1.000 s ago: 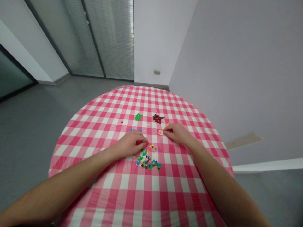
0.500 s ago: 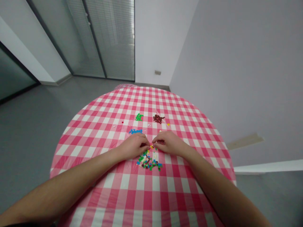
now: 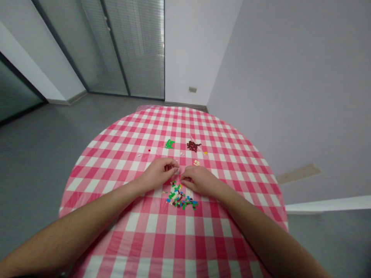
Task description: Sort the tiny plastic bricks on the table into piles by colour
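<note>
A loose pile of mixed small bricks (image 3: 180,199) is spread on the checked tablecloth (image 3: 171,243), just nearer the wearer than both hands; green pieces (image 3: 169,144) and dark brown pieces (image 3: 193,145) are clustered farther off. The fingers of the left hand (image 3: 159,173) and right hand (image 3: 201,180) are curled, thumbs near forefingers; whether anything is gripped cannot be told. The bricks are judged light, stiff and easily scattered, best pinched singly by opposite sides between fingertips.
</note>
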